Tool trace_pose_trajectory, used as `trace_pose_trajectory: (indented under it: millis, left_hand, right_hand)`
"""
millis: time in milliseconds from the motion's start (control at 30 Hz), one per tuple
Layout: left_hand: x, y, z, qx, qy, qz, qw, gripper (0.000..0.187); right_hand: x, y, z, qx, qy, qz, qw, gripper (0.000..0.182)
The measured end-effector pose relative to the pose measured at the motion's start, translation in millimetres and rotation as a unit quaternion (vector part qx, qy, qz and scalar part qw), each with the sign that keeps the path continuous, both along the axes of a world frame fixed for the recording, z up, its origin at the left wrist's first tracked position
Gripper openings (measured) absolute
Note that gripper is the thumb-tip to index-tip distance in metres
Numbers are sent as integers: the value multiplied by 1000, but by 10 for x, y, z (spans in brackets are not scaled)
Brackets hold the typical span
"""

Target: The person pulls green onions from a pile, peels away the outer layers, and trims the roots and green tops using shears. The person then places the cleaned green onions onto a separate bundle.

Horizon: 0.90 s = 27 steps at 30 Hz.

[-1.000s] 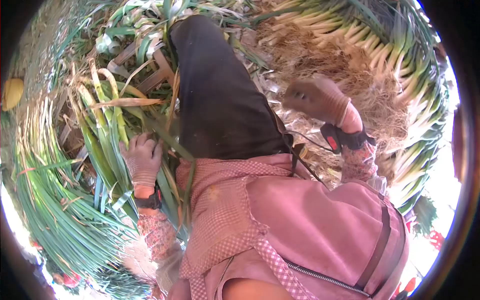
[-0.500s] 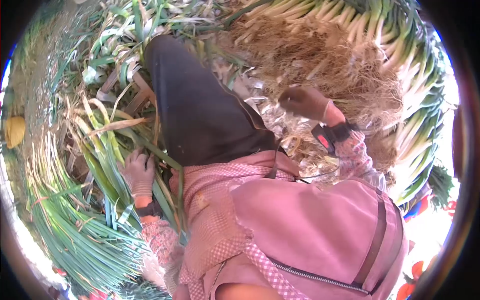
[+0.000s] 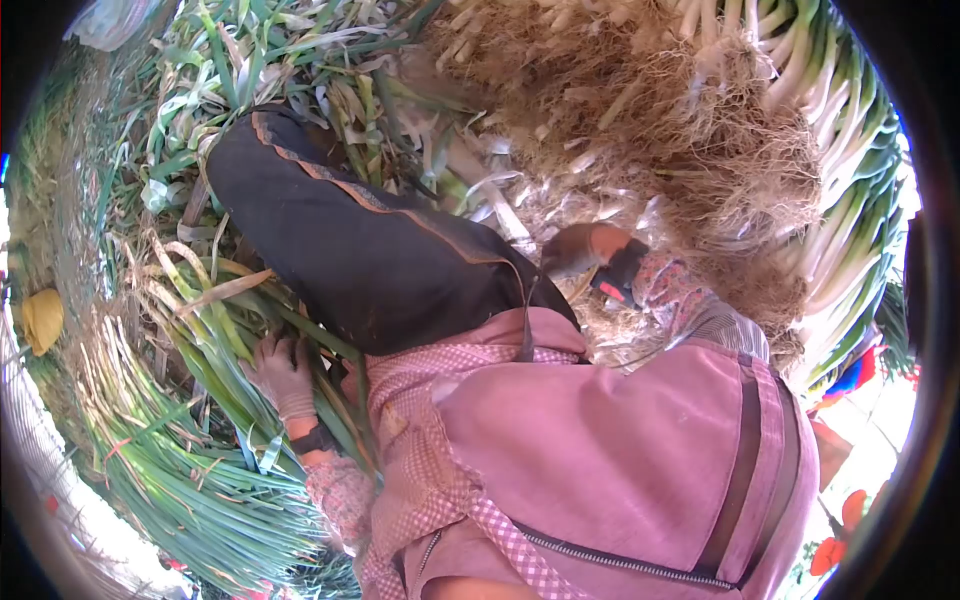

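The left hand (image 3: 283, 378), in a pale grey fabric glove, rests against a loose bunch of broad green leeks (image 3: 212, 362) beside black trousers (image 3: 370, 255). Its fingers bend slightly apart; whether they pinch a stalk, I cannot tell. The right hand (image 3: 568, 250), in a dirt-darkened glove, is near white-stemmed, brown-rooted stacked leeks (image 3: 715, 150), its fingers' state unclear.

- Head-worn camera, looking from above, steeply down and a little forward.
- Close in: the pink vest (image 3: 610, 440) fills the lower middle, dark trousers (image 3: 360, 240) above.
- Wide round field, black-cornered, taking in green stalks (image 3: 215, 342) left, rooted leeks (image 3: 845, 190) right.
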<state>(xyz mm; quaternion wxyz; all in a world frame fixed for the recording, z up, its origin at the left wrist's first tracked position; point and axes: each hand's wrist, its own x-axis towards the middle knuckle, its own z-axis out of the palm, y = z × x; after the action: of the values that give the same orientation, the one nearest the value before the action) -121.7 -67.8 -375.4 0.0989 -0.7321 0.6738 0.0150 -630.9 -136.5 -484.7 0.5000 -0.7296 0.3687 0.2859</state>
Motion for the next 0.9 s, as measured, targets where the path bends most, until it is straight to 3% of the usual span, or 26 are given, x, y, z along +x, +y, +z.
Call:
trace_pose_trajectory:
  millis: [67, 133, 200, 333, 433, 500, 567, 633, 733, 800, 900]
  left_hand:
    - [-6, 4, 13, -1, 4, -1, 1000, 28]
    - [-11, 2, 18, -6, 19, -4, 1000, 28]
    - [-17, 8, 9, -11, 22, -5, 1000, 28]
    - [-76, -25, 66, 21, -2, 14, 1000, 27]
    - [-107, -40, 87, 26, 0, 20, 999, 27]
    - [-113, -35, 73, 30, -10, 26, 999, 28]
    - [-125, -58, 72, 43, -15, 32, 998, 30]
    - [-120, -50, 102, 69, -20, 41, 997, 31]
    - [-158, -19, 121, -17, 28, 5, 999, 22]
    - [-117, 14, 82, 2, -24, 11, 1000, 22]
    - [-135, 7, 84, -34, -6, 18, 999, 24]
  right_hand:
    - [75, 228, -374, 44, -54, 168, 983, 43]
    - [23, 296, -369, 170, -20, 27, 985, 45]
    - [-6, 301, -162, 292, 15, -117, 949, 48]
    - [-70, -44, 326, 191, 42, -324, 926, 48]
    - [-161, -349, 614, 196, -43, -369, 908, 49]
    - [-146, -411, 421, 100, -68, -266, 956, 51]
    - [153, -667, 565, 95, 1, -187, 978, 52]
    - [419, -799, -32, -29, -22, -81, 996, 54]
    - [1023, -1128, -381, -17, -7, -91, 996, 59]
    - [1350, -1127, -574, -59, 9, -76, 995, 58]
    - [1574, -925, -862, -103, 64, -57, 991, 57]
